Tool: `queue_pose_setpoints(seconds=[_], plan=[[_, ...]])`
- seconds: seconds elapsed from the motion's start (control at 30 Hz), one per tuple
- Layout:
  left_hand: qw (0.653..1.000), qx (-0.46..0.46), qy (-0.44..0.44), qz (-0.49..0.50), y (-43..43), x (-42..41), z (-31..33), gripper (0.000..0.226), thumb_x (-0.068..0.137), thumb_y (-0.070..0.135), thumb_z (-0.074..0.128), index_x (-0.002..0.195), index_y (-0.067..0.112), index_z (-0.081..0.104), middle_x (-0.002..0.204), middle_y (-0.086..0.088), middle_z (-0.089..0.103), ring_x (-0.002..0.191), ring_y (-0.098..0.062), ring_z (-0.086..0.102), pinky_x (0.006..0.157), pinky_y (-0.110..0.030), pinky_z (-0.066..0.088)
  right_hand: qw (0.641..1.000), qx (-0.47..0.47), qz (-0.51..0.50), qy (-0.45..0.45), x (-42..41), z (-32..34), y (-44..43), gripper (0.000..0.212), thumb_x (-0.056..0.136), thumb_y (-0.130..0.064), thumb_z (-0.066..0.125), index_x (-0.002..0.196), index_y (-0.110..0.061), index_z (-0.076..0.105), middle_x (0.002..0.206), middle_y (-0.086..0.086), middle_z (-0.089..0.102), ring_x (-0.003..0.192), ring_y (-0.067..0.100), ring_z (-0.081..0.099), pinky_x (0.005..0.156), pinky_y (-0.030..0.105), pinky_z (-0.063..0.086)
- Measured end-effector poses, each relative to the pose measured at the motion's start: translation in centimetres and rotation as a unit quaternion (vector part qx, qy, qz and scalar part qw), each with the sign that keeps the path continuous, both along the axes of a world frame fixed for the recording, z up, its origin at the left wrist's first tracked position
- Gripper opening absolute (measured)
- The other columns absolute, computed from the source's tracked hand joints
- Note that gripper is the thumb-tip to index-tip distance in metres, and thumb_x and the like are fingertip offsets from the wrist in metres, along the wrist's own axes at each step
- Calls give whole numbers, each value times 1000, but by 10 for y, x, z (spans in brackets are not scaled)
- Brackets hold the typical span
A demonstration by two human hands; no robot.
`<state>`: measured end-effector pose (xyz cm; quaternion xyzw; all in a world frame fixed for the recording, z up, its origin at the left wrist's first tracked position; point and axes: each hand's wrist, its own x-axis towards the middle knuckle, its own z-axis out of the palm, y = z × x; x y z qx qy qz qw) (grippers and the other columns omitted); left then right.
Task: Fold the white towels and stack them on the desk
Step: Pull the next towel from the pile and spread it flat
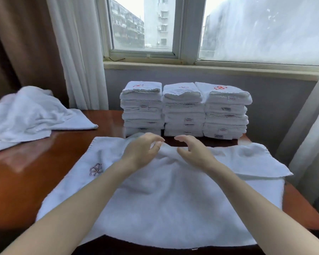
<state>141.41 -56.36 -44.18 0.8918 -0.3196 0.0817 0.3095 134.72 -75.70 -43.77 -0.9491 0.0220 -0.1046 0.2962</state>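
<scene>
White towel (173, 199) lies spread on the bench (26, 172), its far edge just in front of three stacks of folded towels (184, 109). Left hand (143, 153) and right hand (193, 153) hover close together over its far middle, fingers loosely curved, grasping nothing. Cloth is rumpled at centre and the right end is doubled over. Judgement: smooth outward from centre, square that flap, then fold edge to edge. Unfolded heap (26, 115) sits at left.
</scene>
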Motion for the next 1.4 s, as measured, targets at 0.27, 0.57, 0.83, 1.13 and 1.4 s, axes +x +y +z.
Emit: queue_pose_setpoints(seconds=[0.27,0.57,0.83,1.13,1.4], plan=[[994,43,2,96,91,43,-5,30,100,25,48,127,26,62,131,7,59,119,-14,54,92,-26,40,998,-39,22,46,67,-6,63,53,93,-28,52,145,-25,43,144,0,49,131,17,45,101,33,41],[984,157,17,82,103,90,-19,40,105,39,35,138,26,53,144,0,53,147,-16,27,123,-42,9,998,-25,-39,37,118,-6,94,30,92,-32,48,111,-19,67,114,-1,68,110,22,59,87,37,51],[988,137,27,66,96,96,-5,36,98,47,49,132,38,56,108,5,69,99,-20,62,74,-34,50,997,6,5,-70,125,4,97,13,95,-23,56,91,-17,67,92,-4,66,89,17,57,78,36,47],[982,19,-106,152,109,92,37,11,89,33,64,96,24,63,101,2,53,96,-19,53,78,-35,50,973,53,-6,-226,113,43,89,10,96,-18,56,92,-19,65,90,-8,62,83,10,51,70,31,42],[972,27,-190,138,137,69,74,18,92,19,61,104,17,48,91,4,55,79,-25,57,65,-36,50,955,54,32,-291,93,57,101,11,96,-17,58,91,-19,67,89,-11,60,84,6,51,69,30,42]])
